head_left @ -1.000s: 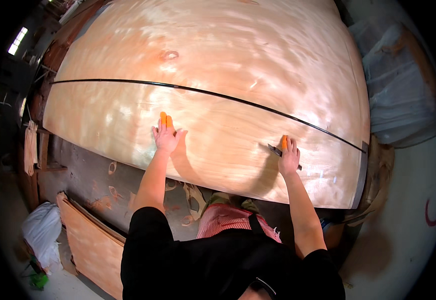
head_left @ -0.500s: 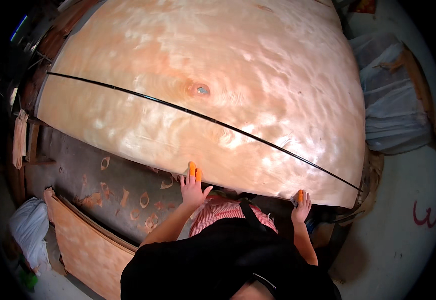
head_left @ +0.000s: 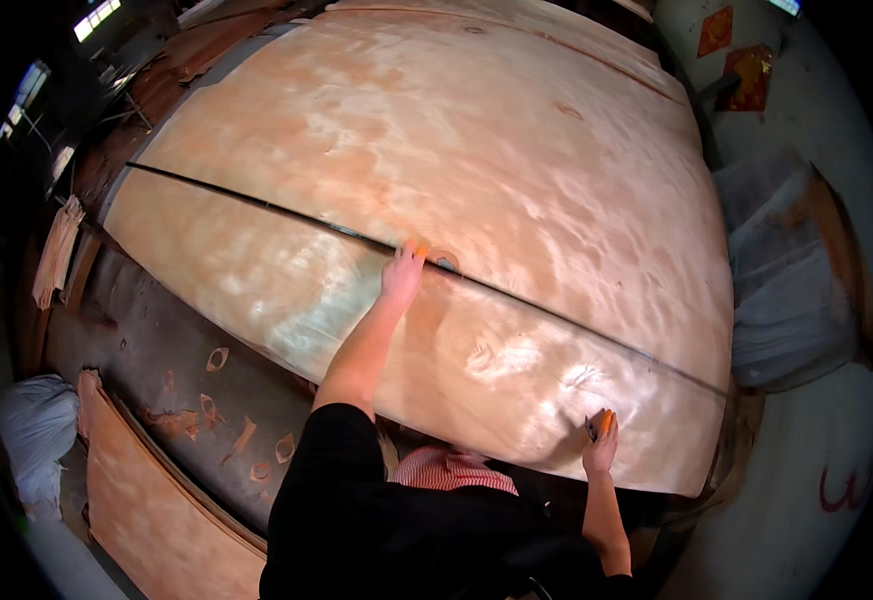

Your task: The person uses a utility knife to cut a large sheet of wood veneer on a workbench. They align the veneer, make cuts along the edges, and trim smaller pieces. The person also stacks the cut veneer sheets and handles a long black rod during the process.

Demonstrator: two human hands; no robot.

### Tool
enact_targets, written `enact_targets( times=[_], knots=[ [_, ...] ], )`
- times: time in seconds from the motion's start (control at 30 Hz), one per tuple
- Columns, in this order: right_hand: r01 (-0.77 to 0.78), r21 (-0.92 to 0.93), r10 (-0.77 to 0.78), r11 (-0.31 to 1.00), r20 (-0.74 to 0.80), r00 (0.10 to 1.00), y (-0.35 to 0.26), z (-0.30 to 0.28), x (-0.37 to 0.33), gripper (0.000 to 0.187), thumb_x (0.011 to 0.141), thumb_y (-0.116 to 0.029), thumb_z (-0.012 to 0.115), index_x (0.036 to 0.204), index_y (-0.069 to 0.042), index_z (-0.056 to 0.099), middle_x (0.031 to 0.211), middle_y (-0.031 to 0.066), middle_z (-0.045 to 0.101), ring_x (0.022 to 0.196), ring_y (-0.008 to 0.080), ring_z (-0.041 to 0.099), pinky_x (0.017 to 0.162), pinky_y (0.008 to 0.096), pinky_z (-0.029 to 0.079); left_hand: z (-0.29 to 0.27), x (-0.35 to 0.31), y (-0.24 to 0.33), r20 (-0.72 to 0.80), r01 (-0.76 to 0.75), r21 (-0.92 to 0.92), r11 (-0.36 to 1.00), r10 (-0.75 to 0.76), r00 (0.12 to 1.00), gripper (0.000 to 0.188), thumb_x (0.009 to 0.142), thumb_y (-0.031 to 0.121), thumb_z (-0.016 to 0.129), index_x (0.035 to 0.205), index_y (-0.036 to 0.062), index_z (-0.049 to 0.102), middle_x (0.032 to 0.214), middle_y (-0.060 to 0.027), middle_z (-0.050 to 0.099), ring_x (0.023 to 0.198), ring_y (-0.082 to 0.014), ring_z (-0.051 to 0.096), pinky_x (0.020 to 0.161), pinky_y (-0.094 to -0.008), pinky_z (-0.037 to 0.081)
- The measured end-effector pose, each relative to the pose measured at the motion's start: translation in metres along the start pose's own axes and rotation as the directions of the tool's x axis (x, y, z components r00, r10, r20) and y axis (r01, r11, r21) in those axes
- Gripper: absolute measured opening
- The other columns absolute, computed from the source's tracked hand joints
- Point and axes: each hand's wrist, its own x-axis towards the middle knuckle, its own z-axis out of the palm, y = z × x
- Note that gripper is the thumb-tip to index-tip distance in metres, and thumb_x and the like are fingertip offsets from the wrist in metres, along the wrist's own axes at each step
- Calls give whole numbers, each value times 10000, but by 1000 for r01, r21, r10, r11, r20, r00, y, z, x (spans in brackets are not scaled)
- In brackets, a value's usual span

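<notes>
A broad pale wood veneer sheet (head_left: 517,170) fills the middle, with a long thin black rod (head_left: 287,212) lying slantwise across it. My left hand (head_left: 407,268) reaches over the sheet and is closed on the rod near its middle, orange covers on some fingers. Just right of those fingers, beside the rod, is a knot hole (head_left: 445,262). My right hand (head_left: 602,448), also with orange finger covers, is over the sheet's near right part. It is closed on a small dark pointed tool (head_left: 591,428), whose exact kind is too small to tell.
Scraps of veneer (head_left: 219,358) lie on the grey floor at left. A stack of veneer sheets (head_left: 162,500) stands at the lower left beside a whitish bag (head_left: 37,430). Plastic sheeting (head_left: 782,270) hangs at the right by a pale wall (head_left: 807,470).
My left hand has gone from the sheet's near edge forward to the rod. The rod's middle now lies closer to the knot hole. My right hand has moved onto the sheet, its tool showing.
</notes>
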Motion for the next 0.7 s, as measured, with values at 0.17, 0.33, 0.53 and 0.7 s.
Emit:
enact_targets(
  times=[0.17, 0.33, 0.53, 0.7],
  knots=[
    [-169, -95, 182, 981, 146, 972, -6, 5, 9, 627, 682, 19, 451, 1289, -9, 299, 1366, 163, 230, 1264, 328, 201, 982, 423, 251, 1, -21, 1, -45, 88, -80, 993, -92, 995, 637, 728, 427, 549, 1219, 48, 406, 1262, -115, 365, 1173, -271, 339, 963, -461, 260],
    [24, -159, 7, 987, 191, 982, -16, 1, -14, 583, 713, 0, 443, 1278, 14, 299, 1351, 184, 255, 1226, 355, 264, 982, 412, 252, -8, -67, -50, 75, 96, -74, 993, -91, 993, 723, 705, 527, 543, 1251, 80, 389, 1379, -81, 251, 1260, -261, 236, 1026, -483, 109],
    [113, -77, -102, 991, 131, 986, -91, -4, -92, 550, 678, -9, 437, 1226, 0, 393, 1276, 175, 345, 1179, 345, 324, 957, 440, 273, -31, -111, -99, 167, 151, 51, 987, -157, 973, 718, 747, 548, 482, 1267, 67, 363, 1370, -89, 265, 1262, -260, 226, 1028, -497, 79],
    [190, -72, -182, 979, 95, 979, -99, 3, -123, 584, 647, 26, 443, 1227, -4, 393, 1210, 179, 396, 1127, 349, 369, 926, 431, 299, -44, -124, -99, 253, 298, 53, 953, -301, 919, 697, 776, 531, 457, 1276, 60, 343, 1365, -109, 267, 1258, -243, 235, 1023, -498, 106]
  ],
)
